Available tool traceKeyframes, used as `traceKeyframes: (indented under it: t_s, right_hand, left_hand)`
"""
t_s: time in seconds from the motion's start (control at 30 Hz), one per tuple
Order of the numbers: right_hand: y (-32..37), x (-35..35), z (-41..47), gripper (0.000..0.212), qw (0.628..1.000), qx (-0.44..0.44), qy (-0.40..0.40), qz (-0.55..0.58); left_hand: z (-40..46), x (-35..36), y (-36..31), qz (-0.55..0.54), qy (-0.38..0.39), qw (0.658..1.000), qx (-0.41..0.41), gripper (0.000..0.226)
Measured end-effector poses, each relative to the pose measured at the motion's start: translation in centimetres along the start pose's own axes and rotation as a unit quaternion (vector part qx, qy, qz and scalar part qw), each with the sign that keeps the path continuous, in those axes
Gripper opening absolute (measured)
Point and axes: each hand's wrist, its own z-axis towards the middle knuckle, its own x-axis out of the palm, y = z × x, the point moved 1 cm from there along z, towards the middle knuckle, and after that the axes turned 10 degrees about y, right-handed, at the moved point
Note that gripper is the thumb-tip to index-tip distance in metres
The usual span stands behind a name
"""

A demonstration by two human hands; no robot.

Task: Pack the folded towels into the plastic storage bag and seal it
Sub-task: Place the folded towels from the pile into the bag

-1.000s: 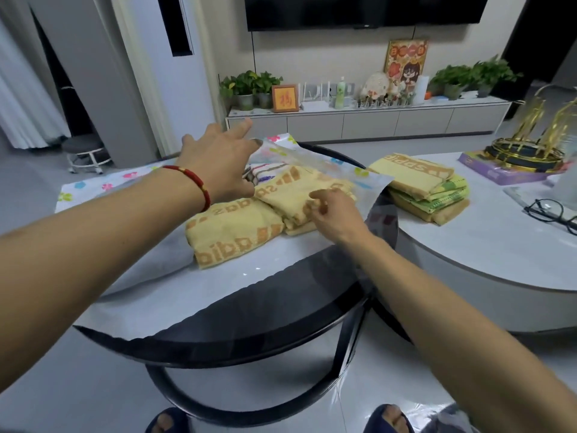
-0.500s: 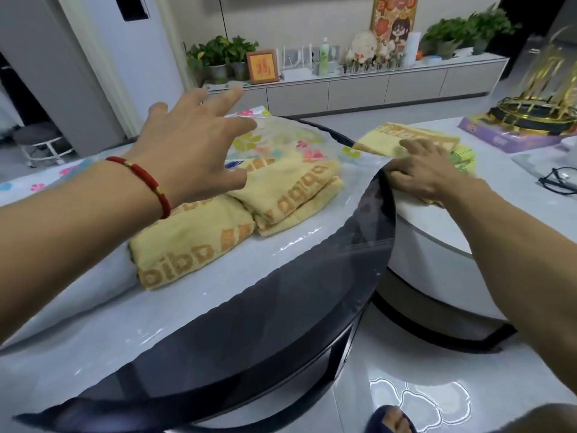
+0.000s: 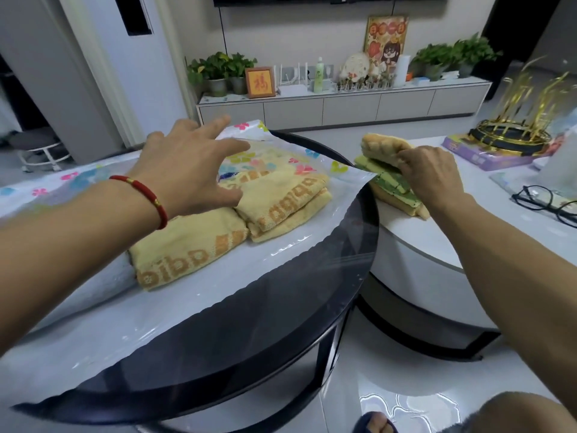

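Here the left hand (image 3: pixel 190 170) is spread wide, fingers splayed, palm down over the flowered top sheet of the plastic storage bag (image 3: pixel 175 295), which lies across the dark round table (image 3: pixel 281 332). Two folded yellow towels (image 3: pixel 237 220) lie inside the bag just below that palm. The right hand (image 3: pixel 432 176) is clamped on the top yellow towel (image 3: pixel 379 145) of a towel stack (image 3: pixel 393 192) on the white table (image 3: pixel 437 242), lifting its near edge. Glasses (image 3: pixel 544 204) lie right of that hand. Both forearms reach forward, well apart.
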Motion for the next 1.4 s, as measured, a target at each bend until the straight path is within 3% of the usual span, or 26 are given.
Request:
traceKeyframes:
  t_s: [0.17,0.23,0.37,0.4,0.47,0.57,0.7,0.8,0.97,1.03,1.1,1.17,1.3,1.4]
  right_hand:
    - [-0.4,-4.2,-4.2,0.024,0.982,0.101,-0.051,0.152]
    - [-0.4,-6.2,-6.1,0.021,0.977,0.115,-0.012,0.182]
    - [0.2,-10.6,-10.1,0.022,0.956,0.072,0.137,0.248]
    - [0.6,-11.6,-11.2,0.022,0.935,0.073,0.179,0.298]
    - [1.4,-13.7,-13.2,0.008,0.854,0.089,0.27,0.435]
    - [4.0,-15.7,-15.1,0.057,0.749,0.04,0.403,0.524]
    - [11.3,-15.8,-16.3,0.044,0.643,-0.062,0.497,0.579]
    - [19.0,-14.3,-15.6,0.01,0.604,-0.114,0.467,0.636]
    - [29.0,-10.1,-12.1,0.021,0.528,-0.015,0.242,0.814]
    - [30.7,-7.1,-12.1,0.028,0.554,0.035,0.24,0.797]
    - [31.9,-4.1,-13.2,0.037,0.574,0.057,0.322,0.751]
    - [32.9,-2.2,-14.1,0.043,0.569,0.058,0.38,0.727]
    - [33.9,-1.1,-13.3,0.042,0.549,0.066,0.349,0.757]
    - [33.6,-1.4,-12.8,0.041,0.543,0.048,0.383,0.745]
  left_hand:
    - [-1.8,0.2,0.6,-0.018,0.011,0.999,-0.033,0.079]
    - [-2.8,0.3,1.1,-0.025,0.025,0.998,-0.047,0.08]
    - [-5.1,0.2,2.7,-0.034,0.064,0.994,-0.078,0.081]
    - [-5.7,0.2,3.2,-0.037,0.076,0.993,-0.086,0.08]
    - [-6.9,0.0,4.2,-0.043,0.098,0.989,-0.103,0.074]
    - [-8.3,-0.5,5.3,-0.032,0.121,0.985,-0.122,0.062]
    - [-8.7,-2.7,6.4,-0.022,0.104,0.988,-0.116,0.075]
    - [-8.4,-4.4,7.2,-0.031,0.1,0.986,-0.129,0.077]
    - [-7.8,-5.7,8.2,-0.029,0.099,0.986,-0.133,0.073]
    - [-7.8,-5.6,8.5,-0.027,0.092,0.986,-0.134,0.071]
    - [-7.7,-5.2,8.5,-0.02,0.088,0.988,-0.129,0.072]
    - [-7.7,-4.8,8.4,-0.016,0.085,0.989,-0.122,0.074]
    - [-7.5,-3.8,7.9,-0.014,0.075,0.991,-0.114,0.074]
    - [-7.2,-3.2,7.1,-0.015,0.066,0.992,-0.104,0.073]
